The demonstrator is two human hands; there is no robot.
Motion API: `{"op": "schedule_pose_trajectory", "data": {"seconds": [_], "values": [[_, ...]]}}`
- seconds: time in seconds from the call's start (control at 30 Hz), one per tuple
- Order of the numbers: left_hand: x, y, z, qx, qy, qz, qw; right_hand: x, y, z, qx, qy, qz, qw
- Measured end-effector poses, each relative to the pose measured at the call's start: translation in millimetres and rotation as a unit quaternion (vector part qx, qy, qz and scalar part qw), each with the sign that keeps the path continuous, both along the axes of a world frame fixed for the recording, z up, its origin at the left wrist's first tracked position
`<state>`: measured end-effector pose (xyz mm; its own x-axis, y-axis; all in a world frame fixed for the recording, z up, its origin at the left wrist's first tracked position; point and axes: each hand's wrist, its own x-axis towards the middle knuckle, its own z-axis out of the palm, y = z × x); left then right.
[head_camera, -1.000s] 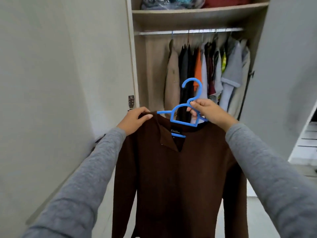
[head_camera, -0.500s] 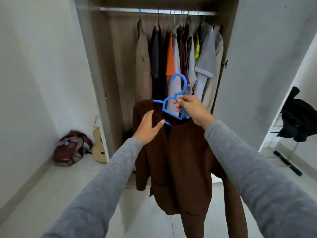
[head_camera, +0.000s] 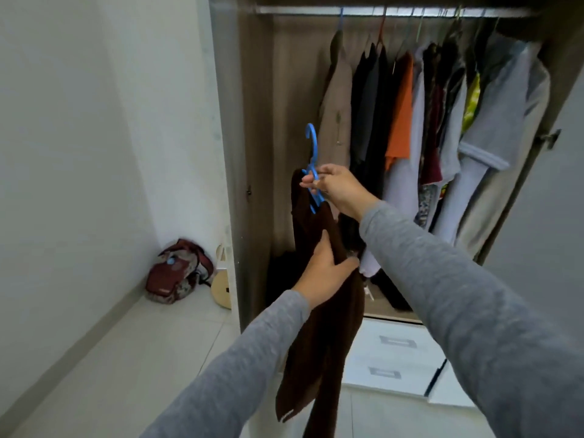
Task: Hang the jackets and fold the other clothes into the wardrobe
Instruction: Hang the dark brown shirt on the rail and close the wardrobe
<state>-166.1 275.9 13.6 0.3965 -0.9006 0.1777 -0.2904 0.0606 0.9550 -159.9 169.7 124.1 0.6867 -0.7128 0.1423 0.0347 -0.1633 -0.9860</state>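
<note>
A dark brown jacket [head_camera: 319,343] hangs edge-on from a blue plastic hanger [head_camera: 311,143] in front of the open wardrobe. My right hand [head_camera: 335,188] grips the hanger just below its hook. Lower down, my left hand [head_camera: 325,273] holds the jacket's body, thumb across the cloth. The hanger's hook is well below the metal rail [head_camera: 300,9] at the top, left of the hanging clothes [head_camera: 426,128].
Several garments fill the rail's middle and right; its left stretch beside the wardrobe side panel [head_camera: 234,153] is bare. White drawers [head_camera: 392,358] sit below. A red bag [head_camera: 177,273] and a round wooden object [head_camera: 221,286] lie on the floor at left.
The jacket has turned from facing me to edge-on and moved left toward the wardrobe. My left hand slid down from the collar to the jacket's body. The view has come closer.
</note>
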Motion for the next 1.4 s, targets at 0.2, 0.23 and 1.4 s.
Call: {"op": "schedule_pose_trajectory", "data": {"seconds": [0.2,0.23,1.4], "values": [[81.7,-46.8,26.4,-0.004,-0.011,0.103,0.995,88.6,-42.6,30.4,0.010,-0.016,-0.012,1.000],[96.0,-55.8,30.6,0.001,-0.012,0.112,0.994,102.2,-52.0,34.8,0.005,-0.006,-0.019,1.000],[346.5,-372.4,196.2,-0.214,-0.180,0.260,0.924,324.0,-323.3,241.6,-0.165,-0.102,0.018,0.981]]}}
